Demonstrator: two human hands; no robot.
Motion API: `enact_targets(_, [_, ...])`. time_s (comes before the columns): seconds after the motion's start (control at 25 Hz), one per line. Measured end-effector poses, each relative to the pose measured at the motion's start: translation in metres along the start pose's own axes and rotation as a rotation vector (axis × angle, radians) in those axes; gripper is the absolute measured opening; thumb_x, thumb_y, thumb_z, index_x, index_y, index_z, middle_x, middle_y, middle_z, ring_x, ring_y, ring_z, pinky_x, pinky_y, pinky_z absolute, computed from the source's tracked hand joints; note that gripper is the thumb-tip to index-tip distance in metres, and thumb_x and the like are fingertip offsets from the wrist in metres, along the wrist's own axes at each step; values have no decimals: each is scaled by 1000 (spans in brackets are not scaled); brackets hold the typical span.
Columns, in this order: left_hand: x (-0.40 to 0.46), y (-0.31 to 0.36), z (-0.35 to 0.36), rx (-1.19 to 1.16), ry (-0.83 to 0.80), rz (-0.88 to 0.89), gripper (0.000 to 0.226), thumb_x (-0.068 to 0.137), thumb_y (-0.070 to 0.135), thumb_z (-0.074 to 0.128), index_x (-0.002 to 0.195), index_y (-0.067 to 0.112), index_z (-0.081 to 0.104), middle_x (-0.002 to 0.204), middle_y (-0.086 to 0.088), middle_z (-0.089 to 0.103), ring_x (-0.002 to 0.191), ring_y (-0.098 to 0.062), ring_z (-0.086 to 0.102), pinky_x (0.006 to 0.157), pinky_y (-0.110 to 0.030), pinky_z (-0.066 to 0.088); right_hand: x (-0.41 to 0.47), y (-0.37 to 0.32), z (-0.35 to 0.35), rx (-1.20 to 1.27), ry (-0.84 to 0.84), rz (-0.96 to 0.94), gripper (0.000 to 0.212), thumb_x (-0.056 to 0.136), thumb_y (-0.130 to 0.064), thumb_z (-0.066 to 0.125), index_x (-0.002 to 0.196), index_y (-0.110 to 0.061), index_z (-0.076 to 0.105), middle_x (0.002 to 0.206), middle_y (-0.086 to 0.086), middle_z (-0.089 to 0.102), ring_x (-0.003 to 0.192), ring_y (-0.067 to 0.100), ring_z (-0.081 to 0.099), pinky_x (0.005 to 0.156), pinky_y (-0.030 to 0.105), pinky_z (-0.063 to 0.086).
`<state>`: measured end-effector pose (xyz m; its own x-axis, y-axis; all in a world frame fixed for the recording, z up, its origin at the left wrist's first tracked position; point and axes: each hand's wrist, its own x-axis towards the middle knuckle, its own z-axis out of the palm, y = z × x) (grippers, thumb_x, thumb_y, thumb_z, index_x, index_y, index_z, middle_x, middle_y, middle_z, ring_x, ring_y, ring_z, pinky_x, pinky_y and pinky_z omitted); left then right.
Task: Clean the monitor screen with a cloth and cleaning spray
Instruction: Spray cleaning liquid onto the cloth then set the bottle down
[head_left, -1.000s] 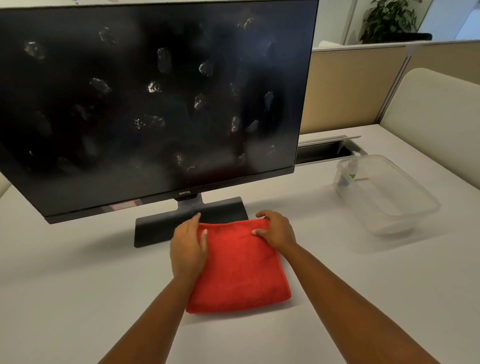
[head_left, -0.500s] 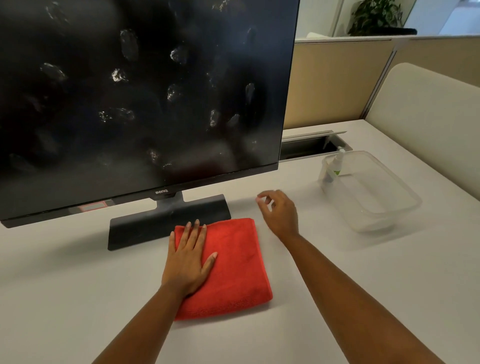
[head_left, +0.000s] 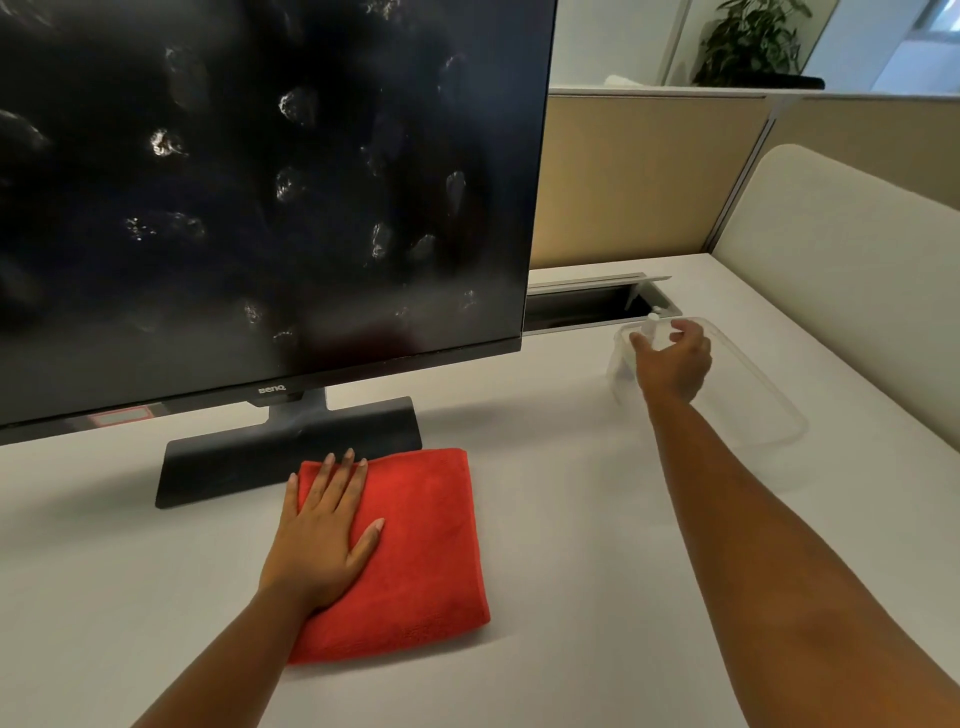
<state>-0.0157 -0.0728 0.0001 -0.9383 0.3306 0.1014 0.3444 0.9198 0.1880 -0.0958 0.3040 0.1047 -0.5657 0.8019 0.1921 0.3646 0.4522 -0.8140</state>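
Note:
A black monitor (head_left: 260, 182) stands on the white desk, its dark screen dotted with pale smudges. A folded red cloth (head_left: 415, 551) lies flat in front of the monitor's base (head_left: 234, 462). My left hand (head_left: 322, 535) rests palm down on the cloth's left part, fingers spread. My right hand (head_left: 672, 358) is stretched out over the near-left corner of a clear plastic tub (head_left: 769, 415), fingers curled apart around the white top of a small spray bottle (head_left: 652, 325) standing in it. I cannot tell whether the fingers touch the bottle.
A cable slot with a raised lid (head_left: 597, 301) opens in the desk behind the tub. A beige partition (head_left: 649, 176) and a cream chair back (head_left: 857, 270) bound the desk at the back and right. A plant (head_left: 748, 41) stands beyond.
My right hand left the cloth and travelled right and away to the tub's corner. My left hand flattened on the cloth. The view shifted to the right.

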Motion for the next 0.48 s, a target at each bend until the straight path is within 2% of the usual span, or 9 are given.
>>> enact_targets(0.12, [2, 0, 1, 2, 33, -6, 87, 74, 74, -9, 141, 20, 1, 149, 4, 0, 139, -16, -5, 106, -27, -28, 11, 1, 5, -49, -195, 16, 54, 87, -32, 60, 132, -6, 45, 136, 15, 50, 122, 31, 50, 104, 39, 39])
enact_targets(0.28, [0, 0, 1, 27, 60, 14, 82, 79, 70, -3, 141, 18, 8, 148, 1, 8, 139, -19, 3, 108, -28, -23, 10, 3, 2, -33, -199, -2, 44, 91, -25, 55, 130, -5, 50, 133, 14, 54, 121, 32, 52, 105, 38, 38])
enact_targets(0.48, [-3, -1, 4, 59, 48, -3, 73, 87, 63, 6, 141, 16, 20, 147, -3, 22, 136, -24, 18, 110, -31, -12, 12, 4, 2, -40, -232, -14, 41, 93, -23, 52, 129, -3, 49, 132, 16, 54, 120, 33, 52, 105, 38, 37])
